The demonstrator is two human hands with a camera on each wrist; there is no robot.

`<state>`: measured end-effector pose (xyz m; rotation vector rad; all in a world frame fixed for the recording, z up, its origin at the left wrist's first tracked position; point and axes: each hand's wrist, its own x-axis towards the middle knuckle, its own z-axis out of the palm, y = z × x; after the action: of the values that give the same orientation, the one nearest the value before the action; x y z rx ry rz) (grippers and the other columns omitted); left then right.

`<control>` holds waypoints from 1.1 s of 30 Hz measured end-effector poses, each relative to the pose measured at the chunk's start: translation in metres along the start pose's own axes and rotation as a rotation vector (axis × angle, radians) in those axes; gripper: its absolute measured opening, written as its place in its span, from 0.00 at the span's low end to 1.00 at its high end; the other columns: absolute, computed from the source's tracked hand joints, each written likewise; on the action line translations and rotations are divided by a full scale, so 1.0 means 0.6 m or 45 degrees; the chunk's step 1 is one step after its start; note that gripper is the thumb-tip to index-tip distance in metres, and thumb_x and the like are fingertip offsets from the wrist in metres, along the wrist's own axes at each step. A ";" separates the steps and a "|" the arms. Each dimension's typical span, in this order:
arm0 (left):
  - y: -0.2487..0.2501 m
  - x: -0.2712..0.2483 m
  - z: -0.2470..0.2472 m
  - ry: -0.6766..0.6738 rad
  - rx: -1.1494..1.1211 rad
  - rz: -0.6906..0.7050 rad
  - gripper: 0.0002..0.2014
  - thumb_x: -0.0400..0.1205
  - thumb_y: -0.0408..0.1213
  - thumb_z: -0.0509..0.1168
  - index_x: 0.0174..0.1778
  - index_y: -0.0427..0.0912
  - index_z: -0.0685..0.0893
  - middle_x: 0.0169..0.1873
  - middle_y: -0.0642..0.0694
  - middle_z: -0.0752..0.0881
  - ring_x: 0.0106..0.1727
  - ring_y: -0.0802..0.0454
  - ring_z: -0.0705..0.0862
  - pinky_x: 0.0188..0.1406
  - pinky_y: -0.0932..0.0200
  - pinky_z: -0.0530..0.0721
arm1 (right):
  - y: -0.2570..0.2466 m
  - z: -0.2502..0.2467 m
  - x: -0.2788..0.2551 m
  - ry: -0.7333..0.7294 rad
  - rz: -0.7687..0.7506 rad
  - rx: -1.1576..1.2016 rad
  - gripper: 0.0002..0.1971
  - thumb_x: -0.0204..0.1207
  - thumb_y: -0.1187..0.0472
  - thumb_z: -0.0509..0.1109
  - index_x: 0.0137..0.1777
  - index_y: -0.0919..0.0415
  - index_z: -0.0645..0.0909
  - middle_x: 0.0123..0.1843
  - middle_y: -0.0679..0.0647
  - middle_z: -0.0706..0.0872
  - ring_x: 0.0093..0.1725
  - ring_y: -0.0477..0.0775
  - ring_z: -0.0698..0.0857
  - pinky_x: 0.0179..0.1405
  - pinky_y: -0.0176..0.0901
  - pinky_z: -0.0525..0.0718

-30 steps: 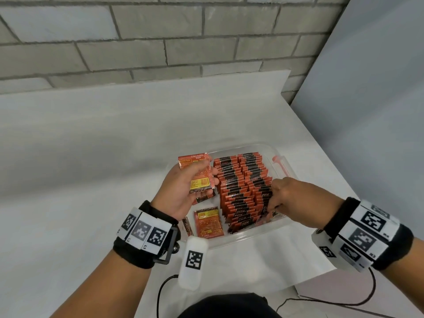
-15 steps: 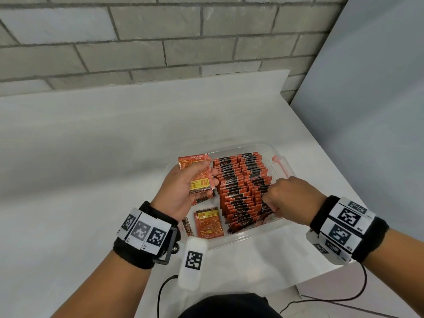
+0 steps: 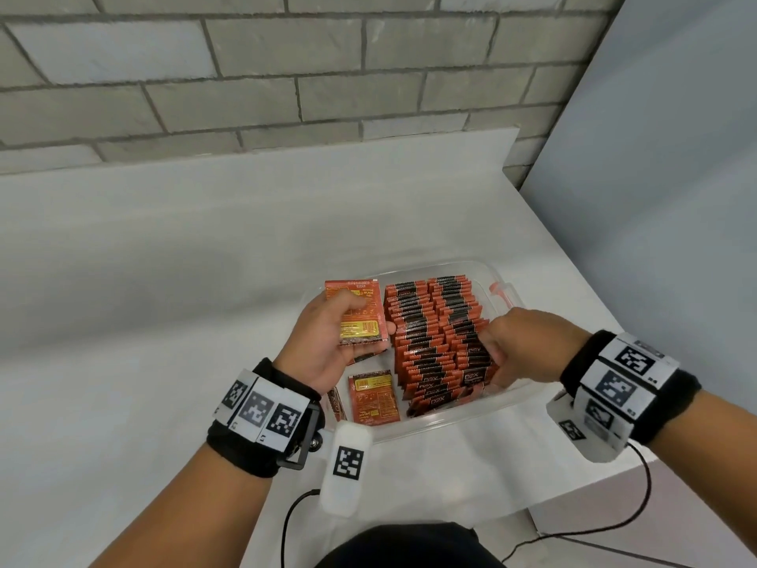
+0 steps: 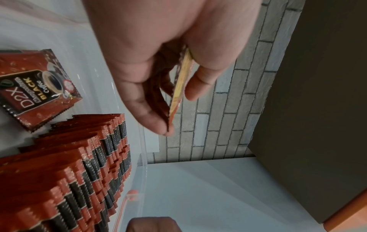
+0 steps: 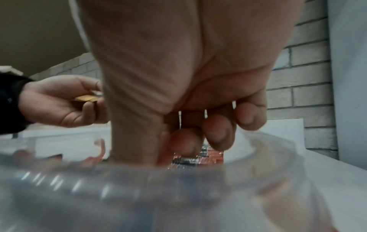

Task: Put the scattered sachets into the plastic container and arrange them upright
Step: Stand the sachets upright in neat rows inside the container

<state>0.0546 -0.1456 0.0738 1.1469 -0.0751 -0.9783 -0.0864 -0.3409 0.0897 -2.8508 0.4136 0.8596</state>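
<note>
The clear plastic container (image 3: 502, 299) sits on the white table (image 3: 164, 280) just in front of me, and I place everything else by it. Its right part is packed with two rows of upright sachets (image 3: 434, 334), red and black edges up, running from its far wall to its near wall; the ones nearest me lean and show their "D2X" fronts. In its left part, near the front wall, one loose sachet (image 3: 373, 397) lies flat with its printed back up, and beside that another shows only as a sliver past my wrist. The left wrist view shows one more flat sachet (image 4: 37, 89), face up, reading "D2X Black Coffee", beside the upright rows.

My left hand (image 3: 327, 342) hovers over the container's left part and grips a small stack of sachets (image 3: 360, 317), thumb on the top one's yellow label, fingers curled beneath; from the left wrist the stack (image 4: 179, 87) is seen edge on, pinched between thumb and fingers.

My right hand (image 3: 524, 346) is at the container's near right corner, fingers (image 5: 217, 133) curled down onto the tops of the right-hand row. Whether they pinch any sachets or only press against them, I cannot tell.
</note>
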 end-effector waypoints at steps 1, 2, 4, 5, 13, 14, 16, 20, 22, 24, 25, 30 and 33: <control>-0.001 -0.001 0.001 0.001 -0.008 -0.008 0.05 0.84 0.29 0.58 0.50 0.38 0.79 0.33 0.40 0.90 0.36 0.46 0.90 0.34 0.53 0.89 | 0.007 -0.003 -0.003 0.014 0.023 0.091 0.19 0.66 0.51 0.80 0.30 0.52 0.70 0.29 0.43 0.77 0.30 0.44 0.75 0.28 0.35 0.69; -0.001 -0.003 0.002 0.000 -0.011 -0.012 0.06 0.84 0.29 0.57 0.50 0.38 0.79 0.33 0.41 0.90 0.36 0.46 0.90 0.33 0.53 0.89 | 0.013 -0.006 -0.007 0.039 0.036 0.188 0.18 0.66 0.51 0.80 0.31 0.53 0.72 0.29 0.43 0.78 0.29 0.43 0.75 0.29 0.35 0.68; -0.002 -0.007 0.006 -0.004 -0.008 -0.010 0.05 0.84 0.28 0.58 0.50 0.38 0.79 0.33 0.43 0.90 0.35 0.48 0.90 0.36 0.51 0.90 | 0.024 -0.013 -0.015 0.149 0.035 0.333 0.14 0.68 0.50 0.79 0.33 0.52 0.76 0.28 0.43 0.78 0.28 0.42 0.75 0.29 0.34 0.69; -0.003 -0.009 0.010 -0.016 0.013 -0.006 0.06 0.84 0.27 0.59 0.50 0.39 0.80 0.33 0.44 0.90 0.35 0.49 0.90 0.37 0.50 0.90 | 0.028 -0.016 -0.019 0.233 0.020 0.388 0.11 0.70 0.51 0.77 0.35 0.52 0.78 0.29 0.43 0.78 0.29 0.42 0.76 0.29 0.35 0.72; -0.021 -0.028 0.069 -0.238 0.341 0.062 0.12 0.78 0.29 0.70 0.56 0.42 0.83 0.46 0.46 0.90 0.44 0.48 0.91 0.27 0.60 0.88 | -0.019 -0.035 -0.044 0.474 -0.223 1.259 0.09 0.75 0.54 0.72 0.55 0.46 0.80 0.43 0.46 0.85 0.33 0.40 0.83 0.30 0.34 0.81; -0.026 -0.028 0.078 -0.231 0.376 0.088 0.12 0.77 0.31 0.71 0.56 0.42 0.83 0.46 0.45 0.90 0.44 0.48 0.91 0.26 0.61 0.87 | -0.022 -0.033 -0.043 0.492 -0.251 1.270 0.09 0.75 0.57 0.73 0.53 0.48 0.80 0.43 0.48 0.85 0.33 0.40 0.82 0.32 0.39 0.82; -0.032 -0.028 0.091 -0.196 0.377 0.120 0.13 0.76 0.39 0.71 0.56 0.41 0.84 0.50 0.43 0.89 0.48 0.49 0.90 0.29 0.60 0.87 | -0.023 -0.030 -0.043 0.673 -0.253 1.234 0.08 0.73 0.63 0.75 0.45 0.51 0.81 0.42 0.49 0.86 0.32 0.43 0.82 0.36 0.44 0.83; -0.028 -0.026 0.095 -0.079 0.068 -0.091 0.21 0.84 0.53 0.60 0.55 0.37 0.83 0.55 0.31 0.87 0.50 0.40 0.89 0.41 0.54 0.90 | -0.018 -0.019 -0.049 1.149 -0.325 1.046 0.09 0.68 0.69 0.79 0.35 0.59 0.80 0.37 0.50 0.83 0.35 0.46 0.80 0.36 0.37 0.81; -0.026 -0.028 0.095 -0.141 0.015 -0.085 0.13 0.85 0.40 0.61 0.56 0.33 0.82 0.54 0.29 0.87 0.46 0.42 0.91 0.39 0.57 0.90 | -0.015 -0.006 -0.052 1.085 -0.436 0.887 0.10 0.64 0.69 0.81 0.34 0.59 0.81 0.38 0.45 0.79 0.36 0.43 0.78 0.34 0.29 0.76; -0.027 -0.029 0.097 -0.163 0.040 -0.024 0.11 0.83 0.30 0.63 0.59 0.30 0.80 0.49 0.33 0.89 0.43 0.46 0.91 0.38 0.58 0.90 | -0.010 0.005 -0.054 0.899 -0.441 0.817 0.10 0.63 0.66 0.82 0.36 0.56 0.83 0.39 0.41 0.76 0.38 0.38 0.77 0.37 0.26 0.72; -0.028 -0.029 0.099 -0.162 0.077 0.013 0.11 0.82 0.28 0.64 0.59 0.31 0.81 0.48 0.35 0.90 0.43 0.47 0.91 0.38 0.58 0.90 | -0.005 0.007 -0.057 0.841 -0.430 0.799 0.10 0.62 0.64 0.83 0.38 0.55 0.84 0.41 0.40 0.75 0.40 0.36 0.76 0.39 0.26 0.71; -0.037 -0.030 0.112 -0.093 0.030 0.069 0.08 0.81 0.23 0.63 0.56 0.33 0.79 0.47 0.34 0.90 0.41 0.45 0.91 0.38 0.54 0.90 | 0.006 0.005 -0.064 0.911 -0.203 1.048 0.11 0.69 0.55 0.78 0.46 0.50 0.79 0.43 0.43 0.82 0.39 0.42 0.80 0.39 0.29 0.78; -0.048 -0.029 0.121 -0.082 -0.071 0.058 0.07 0.81 0.20 0.62 0.50 0.34 0.77 0.48 0.32 0.88 0.43 0.42 0.90 0.40 0.50 0.91 | -0.003 0.014 -0.063 0.653 -0.109 1.341 0.09 0.73 0.56 0.76 0.49 0.50 0.78 0.41 0.49 0.88 0.40 0.49 0.87 0.46 0.48 0.85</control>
<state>-0.0107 -0.1880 0.0914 1.0585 -0.1246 -0.9711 -0.1204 -0.3294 0.1040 -1.9993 0.5655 -0.1503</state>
